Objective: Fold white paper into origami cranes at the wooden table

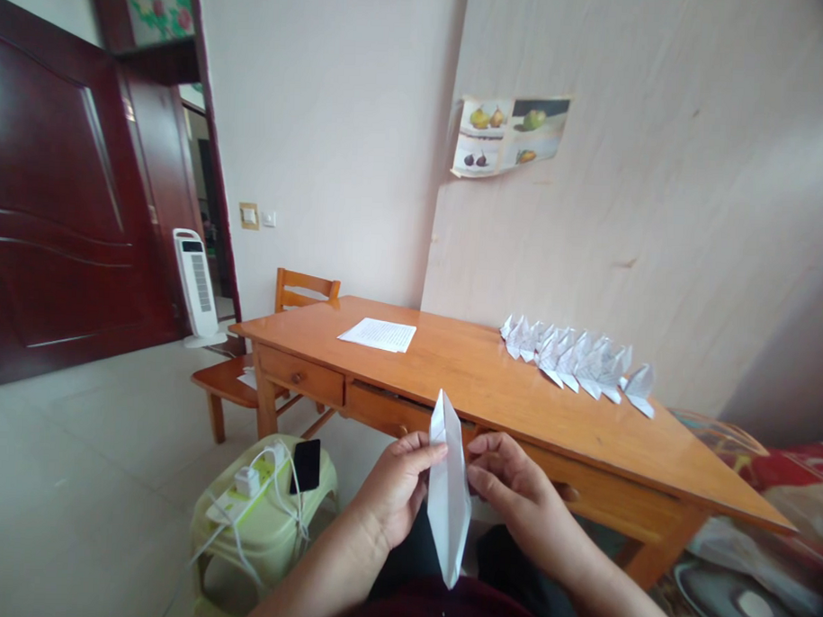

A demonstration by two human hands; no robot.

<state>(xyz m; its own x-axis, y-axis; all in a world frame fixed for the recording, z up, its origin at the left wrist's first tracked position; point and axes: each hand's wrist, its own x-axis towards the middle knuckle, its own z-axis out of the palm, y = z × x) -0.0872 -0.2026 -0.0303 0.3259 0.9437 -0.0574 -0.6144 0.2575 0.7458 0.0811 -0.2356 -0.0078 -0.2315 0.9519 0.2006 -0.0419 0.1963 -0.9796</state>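
A white sheet of paper folded into a long, narrow pointed shape [453, 517] stands nearly upright in front of me, over my lap. My left hand [404, 479] pinches its left side, thumb on the near face and the other fingers partly hidden behind. Close by its right edge is my right hand [513, 483], its fingers curled and a gap between thumb and forefinger. Whether those fingertips touch the paper I cannot tell. Several folded white paper pieces [578, 355] stand in rows at the back right of the table. A stack of written sheets [378, 334] lies farther left.
The wooden table [450, 353] with drawers spans the space before me, a chair [308, 287] at its left end. On a pale green stool [261, 537] lie a power strip [249, 492], white cables and a black phone [305, 467]. A white tower fan [197, 287] stands by the door.
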